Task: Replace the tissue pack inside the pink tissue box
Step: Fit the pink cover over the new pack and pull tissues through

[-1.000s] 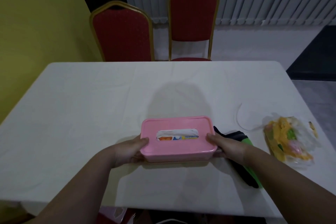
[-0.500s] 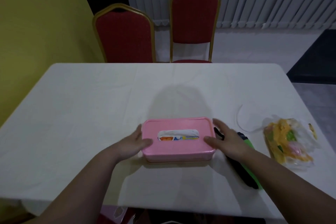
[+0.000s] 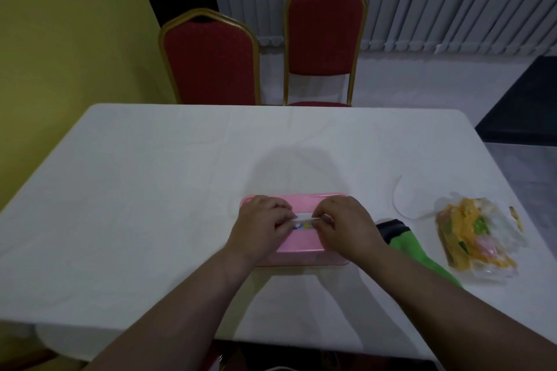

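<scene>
The pink tissue box (image 3: pixel 301 245) lies flat on the white table (image 3: pixel 150 178), lid on. Through the slot in its lid shows a strip of the tissue pack (image 3: pixel 305 222), white with coloured print. My left hand (image 3: pixel 261 227) lies on the left half of the lid, its curled fingertips at the slot's left end. My right hand (image 3: pixel 346 227) lies on the right half, its fingertips at the slot's right end. Both hands appear to pinch the pack's wrapper at the slot. Most of the lid is hidden under them.
A green and black pouch (image 3: pixel 413 245) lies just right of the box, partly under my right forearm. Further right sits a crumpled printed plastic wrapper (image 3: pixel 479 238), with a thin clear strip (image 3: pixel 398 205) beside it. Two red chairs (image 3: pixel 211 60) stand behind the table.
Both hands left the box's ends and moved inward onto the lid, meeting at the slot. Their fingers have curled onto the pack's wrapper. The box stayed in place.
</scene>
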